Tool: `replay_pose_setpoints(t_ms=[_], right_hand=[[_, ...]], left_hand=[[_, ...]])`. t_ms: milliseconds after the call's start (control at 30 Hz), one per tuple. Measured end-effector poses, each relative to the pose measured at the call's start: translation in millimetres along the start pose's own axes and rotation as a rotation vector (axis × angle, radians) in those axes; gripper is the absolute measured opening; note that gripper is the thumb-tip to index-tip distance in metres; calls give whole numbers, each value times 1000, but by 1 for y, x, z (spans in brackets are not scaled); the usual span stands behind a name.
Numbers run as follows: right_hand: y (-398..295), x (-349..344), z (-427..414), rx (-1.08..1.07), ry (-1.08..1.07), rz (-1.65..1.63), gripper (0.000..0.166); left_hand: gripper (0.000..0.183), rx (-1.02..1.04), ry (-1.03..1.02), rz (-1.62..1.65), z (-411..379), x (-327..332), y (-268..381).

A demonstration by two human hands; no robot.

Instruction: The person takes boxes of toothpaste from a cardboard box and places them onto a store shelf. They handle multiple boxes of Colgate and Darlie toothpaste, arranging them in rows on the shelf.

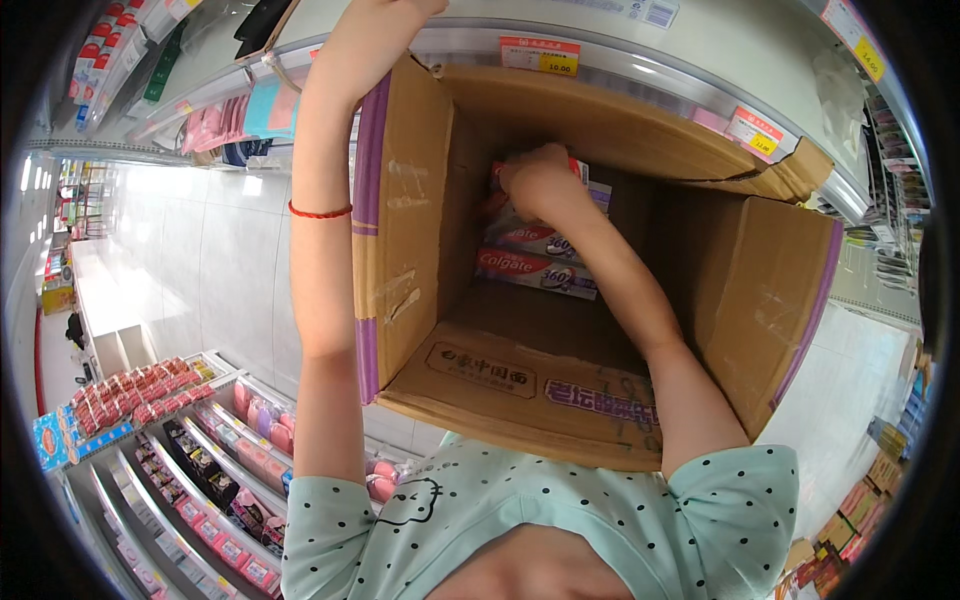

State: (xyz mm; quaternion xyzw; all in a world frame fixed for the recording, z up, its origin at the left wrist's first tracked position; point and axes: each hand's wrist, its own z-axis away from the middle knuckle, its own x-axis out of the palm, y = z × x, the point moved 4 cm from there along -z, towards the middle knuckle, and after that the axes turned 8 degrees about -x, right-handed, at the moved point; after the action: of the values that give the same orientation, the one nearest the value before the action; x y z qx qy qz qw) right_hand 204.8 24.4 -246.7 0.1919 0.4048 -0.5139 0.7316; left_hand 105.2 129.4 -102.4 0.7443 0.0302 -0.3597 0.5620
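An open cardboard box (409, 195) stands tilted before me, its flaps spread against the shelf front and my body. My right hand (541, 184) is deep inside it, fingers curled over a red and white toothpaste box (582, 171); the fingertips are mostly hidden. Under and beside that hand lie more Colgate toothpaste boxes, with one toothpaste box (536, 272) in plain sight nearest me. My left hand (397, 13) reaches over the shelf edge beyond the box's left flap. The top of the picture cuts off its fingers, so their grip cannot be seen.
A white shelf (517, 13) with a clear price strip and price tags (540, 56) runs behind the cardboard box. Pink and blue packs (247, 116) hang at left. A stocked display rack (202, 480) stands lower left on the tiled floor (225, 255). More goods (847, 517) lie at lower right.
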Motion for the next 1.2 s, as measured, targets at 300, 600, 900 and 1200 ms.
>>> replay_pose_setpoints(t_ms=[300, 600, 900, 1200], right_hand=[[29, 42, -42, -110, -331, 9, 45], [28, 124, -101, -74, -691, 44, 53], [11, 133, -121, -112, -310, -200, 51], [-13, 124, -128, -217, -131, -326, 49]], left_hand=[[30, -17, -26, 145, -4, 8, -1], [29, -5, -29, 168, -12, 9, -3], [30, -56, -31, 97, -19, 10, -6], [30, -86, -20, 73, -21, 12, -3]])
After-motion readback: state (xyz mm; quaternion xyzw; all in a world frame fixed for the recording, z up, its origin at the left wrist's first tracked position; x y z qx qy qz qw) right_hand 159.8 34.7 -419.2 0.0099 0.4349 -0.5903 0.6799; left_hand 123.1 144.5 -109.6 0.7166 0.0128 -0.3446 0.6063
